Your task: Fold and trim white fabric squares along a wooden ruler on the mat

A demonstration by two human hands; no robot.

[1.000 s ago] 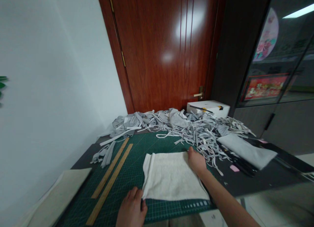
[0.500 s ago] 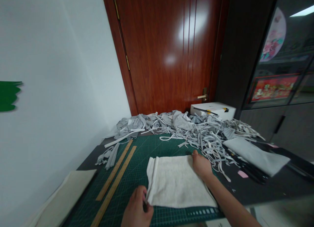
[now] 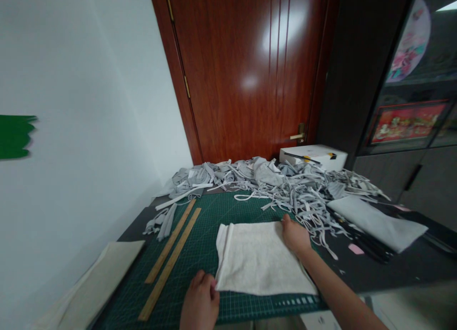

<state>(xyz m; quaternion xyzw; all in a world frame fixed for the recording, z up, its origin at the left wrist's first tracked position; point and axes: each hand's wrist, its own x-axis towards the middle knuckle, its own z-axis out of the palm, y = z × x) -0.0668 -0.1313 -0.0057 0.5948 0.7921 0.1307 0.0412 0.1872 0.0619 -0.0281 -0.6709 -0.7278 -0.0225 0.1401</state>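
A cream-coloured piece of fabric [image 3: 262,261] lies spread on the green cutting mat [image 3: 228,208], with a narrow fold running along its left side. My left hand [image 3: 202,296] pinches the near left corner, thumb and fingers closed together. At the far right corner, my right hand [image 3: 294,232] is closed on the fabric, its fingertips partly hidden from view. Two wooden rulers [image 3: 167,268] lie side by side on the mat, left of the fabric.
Grey fabric scraps and strips [image 3: 264,175] are heaped along the back and right. A folded grey cloth [image 3: 378,220] rests over black tools [image 3: 371,244] on the right. More cream fabric [image 3: 107,277] is at the left edge. A white box [image 3: 317,156] stands by the door.
The left hand's thumb and fingers have come together on the near left corner. The right hand keeps its place on the fabric. The whole view has shifted slightly.
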